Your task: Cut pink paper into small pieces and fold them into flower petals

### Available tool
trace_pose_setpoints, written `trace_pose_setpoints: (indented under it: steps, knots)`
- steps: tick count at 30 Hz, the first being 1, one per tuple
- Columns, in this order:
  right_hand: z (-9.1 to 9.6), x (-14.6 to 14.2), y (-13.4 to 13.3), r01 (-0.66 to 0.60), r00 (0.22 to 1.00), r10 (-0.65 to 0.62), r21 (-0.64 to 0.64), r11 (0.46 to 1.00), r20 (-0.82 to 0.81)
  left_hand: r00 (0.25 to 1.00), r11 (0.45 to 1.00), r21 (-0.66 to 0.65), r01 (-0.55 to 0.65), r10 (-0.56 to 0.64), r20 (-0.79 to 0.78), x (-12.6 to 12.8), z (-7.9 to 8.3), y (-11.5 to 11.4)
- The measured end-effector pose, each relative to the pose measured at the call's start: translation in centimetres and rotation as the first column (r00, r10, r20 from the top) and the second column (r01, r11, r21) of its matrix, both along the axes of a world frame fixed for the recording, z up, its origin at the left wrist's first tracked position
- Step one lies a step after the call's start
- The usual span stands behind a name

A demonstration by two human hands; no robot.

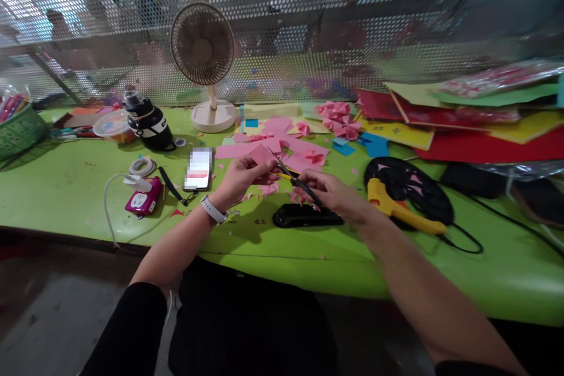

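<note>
My left hand (240, 179) pinches a small piece of pink paper (261, 154) over the middle of the green table. In my right hand (328, 191) is a pair of scissors (304, 186) with black handles, fingers wrapped round them. The blades point up and left, their tips close to the pink piece; whether they touch it I cannot tell. Beyond my hands lie larger pink paper sheets (304, 153) and folded pink paper shapes (339, 117). Small pink scraps (267, 190) are scattered beneath. A black stapler-like object (304, 217) lies just below my right hand.
A yellow glue gun (388, 205) rests on a black round mat (423, 188) at right. Coloured sheets (476, 135) are stacked behind it. At left are a phone (198, 168), a purple power adapter (145, 197), tape (142, 167), a black bottle (150, 123) and a fan (202, 47).
</note>
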State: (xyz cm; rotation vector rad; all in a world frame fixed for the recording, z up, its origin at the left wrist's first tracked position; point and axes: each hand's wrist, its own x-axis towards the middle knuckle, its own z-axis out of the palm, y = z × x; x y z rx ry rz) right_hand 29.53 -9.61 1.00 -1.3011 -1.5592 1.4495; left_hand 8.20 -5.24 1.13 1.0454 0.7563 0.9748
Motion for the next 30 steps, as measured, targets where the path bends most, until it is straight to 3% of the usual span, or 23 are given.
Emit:
trace_pose_setpoints:
  steps: [11,30]
  knots:
    - [-0.8,0.3,0.3,-0.002,1.000,0.003,0.106,0.994,-0.009,0.999,0.997,-0.059,0.053,-0.054,-0.003,-0.4,0.2,0.4]
    - [-0.4,-0.4,-0.1,0.011,0.999,-0.009,0.055,0.998,-0.045,0.994,0.985,-0.132,0.110,-0.110,0.004,-0.9,0.1,0.9]
